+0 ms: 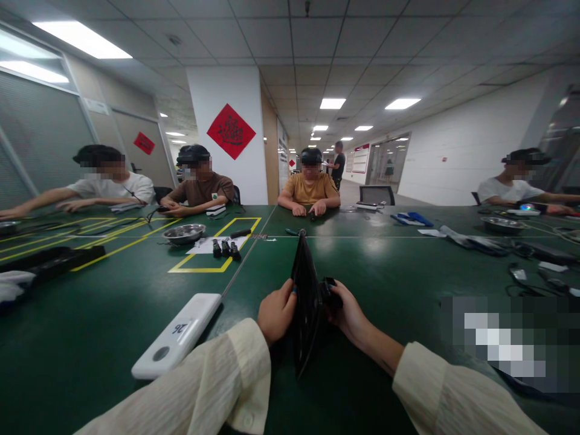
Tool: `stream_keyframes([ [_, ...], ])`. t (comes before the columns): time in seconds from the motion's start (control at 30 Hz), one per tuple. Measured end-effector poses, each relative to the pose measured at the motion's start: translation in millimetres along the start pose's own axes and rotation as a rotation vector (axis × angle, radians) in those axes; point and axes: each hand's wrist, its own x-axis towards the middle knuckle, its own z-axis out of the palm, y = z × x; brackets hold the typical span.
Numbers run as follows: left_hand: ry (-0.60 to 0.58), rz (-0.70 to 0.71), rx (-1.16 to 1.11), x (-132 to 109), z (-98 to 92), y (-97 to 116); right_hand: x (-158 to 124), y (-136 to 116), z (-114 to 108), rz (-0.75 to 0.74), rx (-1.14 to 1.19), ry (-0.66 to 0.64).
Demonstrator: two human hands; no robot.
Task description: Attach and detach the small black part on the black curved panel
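Note:
A thin black flat panel stands on edge in front of me, seen nearly edge-on, so its kind is unclear. My left hand is closed on its left side, with the thumb pressed to the surface. At the panel's right face, my right hand grips a small blocky black part. Whether that part is fixed to the panel, I cannot tell. Most of the right fingers are hidden behind the part. To the left of my hands lies a white oblong device marked with a number.
On the green table are a metal bowl, several black cylindrical parts on white paper, and a black tray. Cables and bags lie to the right. Co-workers with headsets sit opposite, one straight across.

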Motion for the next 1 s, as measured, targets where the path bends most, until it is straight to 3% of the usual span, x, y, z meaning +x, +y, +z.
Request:
stream_keyframes([
  [0.43, 0.027, 0.042, -0.033, 2.0, 0.1, -0.2, -1.2, -2.1, 3.1, 0.006, 0.03, 0.017],
  [0.8, -0.027, 0.017, -0.158, 0.3, -4.3, 3.5, -1.2, -2.2, 1.7, 0.0, 0.019, 0.017],
  [1.0, -0.005, 0.035, -0.099, 1.0, -1.8, -0.2, -0.2, -0.4, 1.7, -0.004, 0.022, 0.013],
])
